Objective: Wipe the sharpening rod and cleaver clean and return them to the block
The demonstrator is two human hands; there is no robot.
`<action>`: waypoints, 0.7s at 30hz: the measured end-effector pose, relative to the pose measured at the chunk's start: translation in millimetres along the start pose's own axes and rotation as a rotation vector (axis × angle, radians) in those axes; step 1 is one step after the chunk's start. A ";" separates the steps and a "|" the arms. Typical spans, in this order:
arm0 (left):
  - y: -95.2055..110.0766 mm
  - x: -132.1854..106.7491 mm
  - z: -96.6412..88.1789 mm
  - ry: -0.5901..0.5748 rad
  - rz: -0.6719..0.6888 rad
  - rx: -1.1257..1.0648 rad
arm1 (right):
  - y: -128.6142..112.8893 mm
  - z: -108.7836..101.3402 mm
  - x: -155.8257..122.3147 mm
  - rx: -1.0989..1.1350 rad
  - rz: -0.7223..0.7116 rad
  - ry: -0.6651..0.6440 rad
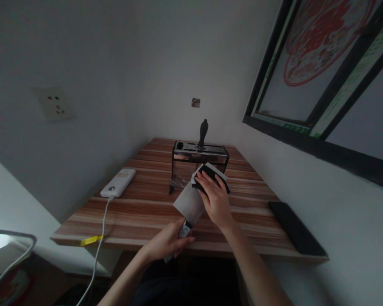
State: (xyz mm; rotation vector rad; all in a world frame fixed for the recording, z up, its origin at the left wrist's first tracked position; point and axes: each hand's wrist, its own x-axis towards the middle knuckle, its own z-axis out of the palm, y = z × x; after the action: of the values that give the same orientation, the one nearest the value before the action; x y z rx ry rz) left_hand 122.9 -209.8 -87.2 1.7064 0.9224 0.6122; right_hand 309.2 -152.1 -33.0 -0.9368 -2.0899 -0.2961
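Observation:
My left hand (170, 242) is closed around the handle of a cleaver (190, 202), whose broad pale blade points up and away over the wooden table (140, 204). My right hand (214, 196) presses a dark cloth or pad (210, 173) against the upper part of the blade, fingers curled over it. Just behind stands a metal knife rack (199, 154) with one black-handled knife (203, 132) upright in it.
A white power bank (118, 182) with a white cable (98, 246) lies at the table's left. A black flat device (295, 229) rests at the right edge by the wall. A wall socket (52, 103) sits on the left wall, a dark-framed window (322, 85) on the right.

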 end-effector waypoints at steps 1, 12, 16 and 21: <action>0.5 -0.2 0.0 0.001 0.004 0.004 | 4.1 -1.7 2.5 -0.012 0.007 0.012; -3.7 -0.1 0.5 0.013 -0.010 0.008 | 19.0 -4.5 15.5 -0.083 0.101 0.114; -5.9 0.3 0.9 -0.001 -0.013 -0.017 | 7.1 -0.6 9.8 -0.068 0.078 0.077; -6.8 0.6 0.8 0.025 -0.010 -0.045 | -19.4 7.3 -4.3 0.024 0.005 -0.024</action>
State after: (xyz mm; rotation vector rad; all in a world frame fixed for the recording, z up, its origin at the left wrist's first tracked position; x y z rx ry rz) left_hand 122.0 -208.8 -93.9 1.6563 0.9275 0.6441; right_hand 292.9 -164.2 -38.9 -0.9352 -2.1078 -0.2579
